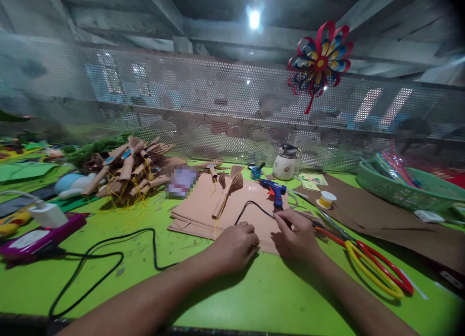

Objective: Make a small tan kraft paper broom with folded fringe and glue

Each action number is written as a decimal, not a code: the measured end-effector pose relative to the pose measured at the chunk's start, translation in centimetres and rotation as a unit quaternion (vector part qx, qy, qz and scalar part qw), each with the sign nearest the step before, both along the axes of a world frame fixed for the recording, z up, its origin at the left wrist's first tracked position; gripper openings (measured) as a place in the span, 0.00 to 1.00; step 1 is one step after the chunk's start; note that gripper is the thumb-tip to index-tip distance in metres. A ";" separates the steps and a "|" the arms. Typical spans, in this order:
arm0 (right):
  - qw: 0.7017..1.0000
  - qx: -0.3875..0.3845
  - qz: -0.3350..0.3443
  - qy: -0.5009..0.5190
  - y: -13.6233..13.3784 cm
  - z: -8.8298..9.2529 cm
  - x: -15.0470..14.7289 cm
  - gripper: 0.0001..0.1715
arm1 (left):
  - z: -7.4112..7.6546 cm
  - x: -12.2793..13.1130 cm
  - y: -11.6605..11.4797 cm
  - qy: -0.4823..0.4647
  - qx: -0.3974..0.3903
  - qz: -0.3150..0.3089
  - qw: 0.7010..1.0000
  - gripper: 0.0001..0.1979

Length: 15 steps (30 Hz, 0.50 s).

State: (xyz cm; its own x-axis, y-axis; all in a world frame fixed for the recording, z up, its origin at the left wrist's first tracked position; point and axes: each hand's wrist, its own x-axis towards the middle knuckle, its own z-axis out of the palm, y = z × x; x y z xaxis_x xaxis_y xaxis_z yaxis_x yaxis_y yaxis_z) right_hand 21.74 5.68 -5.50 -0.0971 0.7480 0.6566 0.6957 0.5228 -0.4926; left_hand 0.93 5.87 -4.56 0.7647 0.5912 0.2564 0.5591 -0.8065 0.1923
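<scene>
My left hand (236,244) is closed, fingers curled down at the near edge of the brown paper sheets (198,200). A black cable (250,203) arches up from behind it, and what those fingers hold, if anything, is hidden. Thumb and finger of my right hand (296,234) pinch the cable just below a blue hot glue gun (276,190). The glue gun rests on the paper, nozzle toward the upper left. To its left lies a rolled brown paper piece with a fanned, pleated end (227,193).
Large red and yellow-handled scissors (370,263) lie right, near a yellow thread spool (326,199). A pile of paper rolls (127,169) is left, behind a purple power strip (43,236). A jar (286,161) and green basket (403,188) stand at the back.
</scene>
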 end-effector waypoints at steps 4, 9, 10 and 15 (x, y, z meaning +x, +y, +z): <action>0.998 0.005 -0.059 0.031 0.2 0.9 1.1 0.11 | 0.3 -0.3 0.3 -0.012 -0.033 -0.009 0.999 0.14; 0.975 0.081 -0.166 0.124 1.5 1.3 4.7 0.12 | 0.4 -0.6 0.6 -0.032 -0.064 -0.020 0.997 0.14; 0.968 0.086 -0.183 0.147 1.8 1.2 5.4 0.13 | 0.4 -0.6 0.6 -0.035 -0.067 -0.019 0.997 0.14; 0.944 0.058 -0.207 0.249 2.6 1.0 7.0 0.17 | 0.5 -0.5 0.7 -0.047 -0.088 -0.012 0.995 0.14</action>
State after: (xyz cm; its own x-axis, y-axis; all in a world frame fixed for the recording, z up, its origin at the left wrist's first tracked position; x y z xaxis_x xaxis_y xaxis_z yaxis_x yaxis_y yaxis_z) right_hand 28.76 8.24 -4.55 0.5302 0.5749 0.6233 0.5502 0.3261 -0.7687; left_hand 0.38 6.58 -4.10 0.7562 0.6155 0.2221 0.5135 -0.7686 0.3816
